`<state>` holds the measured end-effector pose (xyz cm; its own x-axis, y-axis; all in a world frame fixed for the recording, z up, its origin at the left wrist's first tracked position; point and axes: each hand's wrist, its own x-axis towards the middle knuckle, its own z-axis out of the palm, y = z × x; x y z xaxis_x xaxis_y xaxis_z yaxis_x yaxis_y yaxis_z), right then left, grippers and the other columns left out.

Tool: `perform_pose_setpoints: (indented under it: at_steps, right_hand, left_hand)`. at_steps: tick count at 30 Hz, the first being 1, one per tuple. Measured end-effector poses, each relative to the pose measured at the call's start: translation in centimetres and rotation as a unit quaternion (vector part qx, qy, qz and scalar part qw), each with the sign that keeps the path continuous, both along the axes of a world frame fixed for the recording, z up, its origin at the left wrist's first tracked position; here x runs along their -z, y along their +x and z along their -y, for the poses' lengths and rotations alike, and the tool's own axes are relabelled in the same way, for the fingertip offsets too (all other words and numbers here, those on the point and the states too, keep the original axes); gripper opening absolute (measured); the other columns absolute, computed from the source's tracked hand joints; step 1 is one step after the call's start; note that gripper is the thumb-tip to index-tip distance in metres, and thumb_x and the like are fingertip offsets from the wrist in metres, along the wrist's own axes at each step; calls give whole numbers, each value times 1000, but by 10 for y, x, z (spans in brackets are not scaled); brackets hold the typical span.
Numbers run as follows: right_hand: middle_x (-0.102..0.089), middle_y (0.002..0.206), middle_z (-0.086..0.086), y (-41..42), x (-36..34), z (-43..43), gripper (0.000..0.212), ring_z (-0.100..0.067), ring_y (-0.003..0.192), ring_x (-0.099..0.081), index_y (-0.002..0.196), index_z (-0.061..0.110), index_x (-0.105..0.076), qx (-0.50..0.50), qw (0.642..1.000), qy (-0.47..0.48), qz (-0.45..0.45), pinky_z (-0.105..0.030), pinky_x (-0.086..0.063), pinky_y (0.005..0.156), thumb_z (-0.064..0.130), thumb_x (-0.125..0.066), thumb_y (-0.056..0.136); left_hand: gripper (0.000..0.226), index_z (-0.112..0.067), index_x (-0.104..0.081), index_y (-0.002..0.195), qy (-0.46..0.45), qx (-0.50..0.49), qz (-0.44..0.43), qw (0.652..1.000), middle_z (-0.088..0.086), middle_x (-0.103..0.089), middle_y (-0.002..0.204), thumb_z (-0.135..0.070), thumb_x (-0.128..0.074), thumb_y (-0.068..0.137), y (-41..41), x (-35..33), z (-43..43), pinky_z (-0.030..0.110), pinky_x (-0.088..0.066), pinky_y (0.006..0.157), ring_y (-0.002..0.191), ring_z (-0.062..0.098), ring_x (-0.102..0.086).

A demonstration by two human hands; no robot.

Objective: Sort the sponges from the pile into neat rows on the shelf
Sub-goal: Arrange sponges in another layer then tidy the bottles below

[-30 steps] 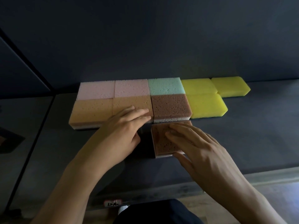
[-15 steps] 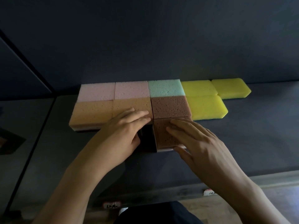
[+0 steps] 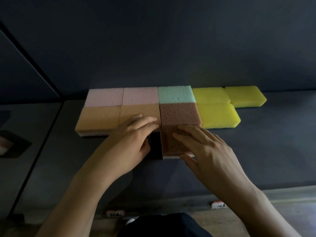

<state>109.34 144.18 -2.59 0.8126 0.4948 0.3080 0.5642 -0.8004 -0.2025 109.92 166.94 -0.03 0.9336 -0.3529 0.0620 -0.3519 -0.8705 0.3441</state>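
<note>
"Starting left: status?"
"Pink sponges (image 3: 104,97) at the back of the shelf (image 3: 256,151), orange sponges (image 3: 99,117) touching in front. Your left hand (image 3: 130,141) lies flat on the right-hand orange one: fingers straight, gripping nothing."
"Right side?"
"Front brown sponge (image 3: 169,142) butts against the back brown sponge (image 3: 179,113), with the teal sponge (image 3: 175,94) behind that. Your right hand (image 3: 208,151) rests on the front one — fingers extended across the top, thumb at its near edge, pressing, not curled round. Yellow sponges (image 3: 217,115) just beside — three."
</note>
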Motion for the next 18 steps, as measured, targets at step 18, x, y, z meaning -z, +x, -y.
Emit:
perform_pose_setpoints:
  at_steps: [18]
  right_hand:
    - [-60,121,3,-10,-19,-52,31,-26,108,-58,118,22,-67,-149,978,136,-49,-48,-50,86,37,-65,90]
  left_hand:
    - [34,-20,-65,120,18,-209,101,973,-6,-57,128,-20,-61,87,-101,-3,-35,39,-51,88,113,16,-57]
